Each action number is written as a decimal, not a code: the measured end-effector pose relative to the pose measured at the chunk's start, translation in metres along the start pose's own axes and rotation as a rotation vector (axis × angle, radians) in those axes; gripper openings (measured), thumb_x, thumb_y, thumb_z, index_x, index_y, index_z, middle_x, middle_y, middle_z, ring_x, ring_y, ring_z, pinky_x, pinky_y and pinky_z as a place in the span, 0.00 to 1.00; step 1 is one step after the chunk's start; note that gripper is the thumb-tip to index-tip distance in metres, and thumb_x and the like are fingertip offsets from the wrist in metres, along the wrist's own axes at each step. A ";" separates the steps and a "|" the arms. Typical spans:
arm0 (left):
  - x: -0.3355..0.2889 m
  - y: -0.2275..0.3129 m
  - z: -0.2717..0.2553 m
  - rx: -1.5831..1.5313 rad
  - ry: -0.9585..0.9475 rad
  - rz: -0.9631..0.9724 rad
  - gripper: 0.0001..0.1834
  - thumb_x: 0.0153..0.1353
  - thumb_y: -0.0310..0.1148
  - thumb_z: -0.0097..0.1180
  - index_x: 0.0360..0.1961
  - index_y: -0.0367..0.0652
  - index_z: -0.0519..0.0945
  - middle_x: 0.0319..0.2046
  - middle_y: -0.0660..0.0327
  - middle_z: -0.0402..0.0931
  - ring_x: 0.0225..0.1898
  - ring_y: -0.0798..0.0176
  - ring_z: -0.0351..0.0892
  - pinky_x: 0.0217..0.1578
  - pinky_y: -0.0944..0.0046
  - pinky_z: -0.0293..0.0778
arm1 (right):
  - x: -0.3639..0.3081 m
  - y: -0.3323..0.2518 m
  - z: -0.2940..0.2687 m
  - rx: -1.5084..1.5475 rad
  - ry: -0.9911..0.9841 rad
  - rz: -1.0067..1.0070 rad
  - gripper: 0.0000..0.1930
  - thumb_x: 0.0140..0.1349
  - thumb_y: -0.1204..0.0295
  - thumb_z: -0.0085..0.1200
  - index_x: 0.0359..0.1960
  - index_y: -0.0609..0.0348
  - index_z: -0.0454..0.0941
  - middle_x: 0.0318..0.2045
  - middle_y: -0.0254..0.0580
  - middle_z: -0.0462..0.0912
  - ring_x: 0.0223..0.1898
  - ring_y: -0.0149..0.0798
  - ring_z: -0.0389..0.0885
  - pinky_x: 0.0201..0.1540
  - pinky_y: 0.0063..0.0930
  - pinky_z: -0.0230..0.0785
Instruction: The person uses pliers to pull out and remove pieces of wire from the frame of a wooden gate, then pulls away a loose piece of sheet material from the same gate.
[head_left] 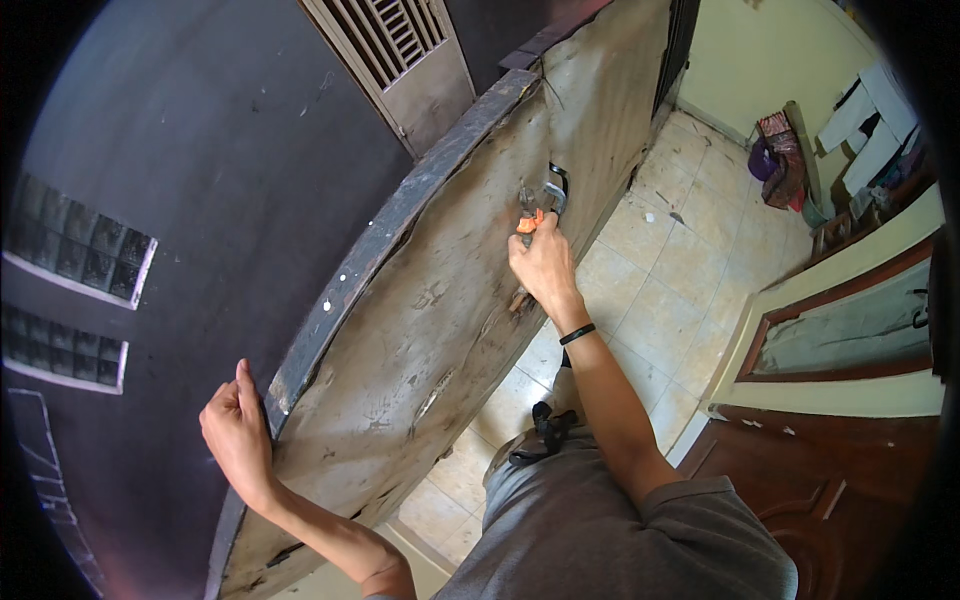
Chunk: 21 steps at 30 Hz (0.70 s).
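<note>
My right hand (544, 262) is closed, fingers pinching a small orange object (530, 222) whose kind I cannot make out. It is against the worn, beige-brown gate panel (450, 250), just below a curved black and silver handle (558, 185). A rusty metal piece (519, 299) sticks out of the panel below that hand. At the lower left, my left hand (236, 425) lies over the panel's dark top edge (345, 270), thumb up and fingers curled over the far side, their tips hidden.
Past the panel rises a dark wall with a beige barred door (425, 90) and glass-block windows (85, 240). Light floor tiles (660, 270) run along my right. A brown wooden door (820, 490) and a framed window (850, 330) flank them; bags (780, 165) lie farther off.
</note>
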<state>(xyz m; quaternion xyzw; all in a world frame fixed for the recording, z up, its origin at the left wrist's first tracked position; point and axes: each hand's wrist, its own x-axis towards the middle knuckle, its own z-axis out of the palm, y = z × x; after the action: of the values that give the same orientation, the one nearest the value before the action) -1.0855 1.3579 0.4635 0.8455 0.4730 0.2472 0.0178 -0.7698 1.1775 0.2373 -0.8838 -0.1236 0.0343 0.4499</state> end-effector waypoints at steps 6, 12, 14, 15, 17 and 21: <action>0.000 -0.006 0.003 -0.018 0.008 0.049 0.30 0.75 0.43 0.56 0.21 0.31 0.63 0.18 0.54 0.50 0.23 0.61 0.46 0.23 0.52 0.50 | 0.004 0.004 -0.004 0.035 0.046 -0.097 0.23 0.62 0.66 0.62 0.47 0.73 0.68 0.39 0.75 0.82 0.44 0.71 0.84 0.49 0.57 0.77; 0.001 -0.015 0.005 -0.043 -0.019 0.064 0.31 0.76 0.44 0.55 0.20 0.32 0.61 0.18 0.56 0.48 0.23 0.64 0.46 0.22 0.52 0.49 | 0.001 0.005 0.000 0.134 0.033 -0.047 0.20 0.62 0.66 0.60 0.46 0.73 0.73 0.34 0.73 0.84 0.41 0.71 0.84 0.46 0.57 0.78; 0.003 -0.018 0.005 -0.029 -0.020 0.080 0.32 0.76 0.44 0.54 0.20 0.32 0.61 0.18 0.57 0.47 0.23 0.65 0.46 0.22 0.52 0.49 | 0.001 0.001 0.002 0.214 0.013 -0.026 0.21 0.62 0.66 0.58 0.47 0.75 0.74 0.33 0.73 0.84 0.41 0.71 0.84 0.45 0.57 0.78; 0.003 -0.019 0.005 -0.028 -0.015 0.083 0.32 0.76 0.44 0.54 0.20 0.32 0.61 0.18 0.57 0.47 0.23 0.65 0.46 0.22 0.52 0.49 | 0.001 -0.003 0.001 0.252 -0.001 -0.028 0.21 0.63 0.66 0.57 0.48 0.76 0.74 0.33 0.73 0.84 0.41 0.71 0.84 0.45 0.58 0.78; 0.004 -0.020 0.005 -0.027 -0.003 0.089 0.32 0.76 0.44 0.54 0.20 0.31 0.61 0.17 0.57 0.47 0.22 0.65 0.46 0.22 0.52 0.49 | 0.000 -0.002 0.000 0.282 -0.012 -0.039 0.22 0.63 0.65 0.56 0.50 0.76 0.74 0.32 0.72 0.84 0.39 0.69 0.85 0.44 0.56 0.78; 0.006 -0.022 0.007 -0.037 0.007 0.090 0.32 0.76 0.43 0.54 0.20 0.31 0.61 0.17 0.56 0.48 0.22 0.64 0.46 0.22 0.51 0.49 | -0.012 -0.004 -0.025 0.395 -0.243 0.112 0.25 0.66 0.60 0.53 0.53 0.75 0.74 0.33 0.63 0.85 0.37 0.60 0.88 0.41 0.52 0.80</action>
<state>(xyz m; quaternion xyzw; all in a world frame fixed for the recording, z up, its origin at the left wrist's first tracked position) -1.0978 1.3762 0.4541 0.8645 0.4301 0.2595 0.0205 -0.7774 1.1569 0.2550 -0.7736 -0.1184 0.1890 0.5932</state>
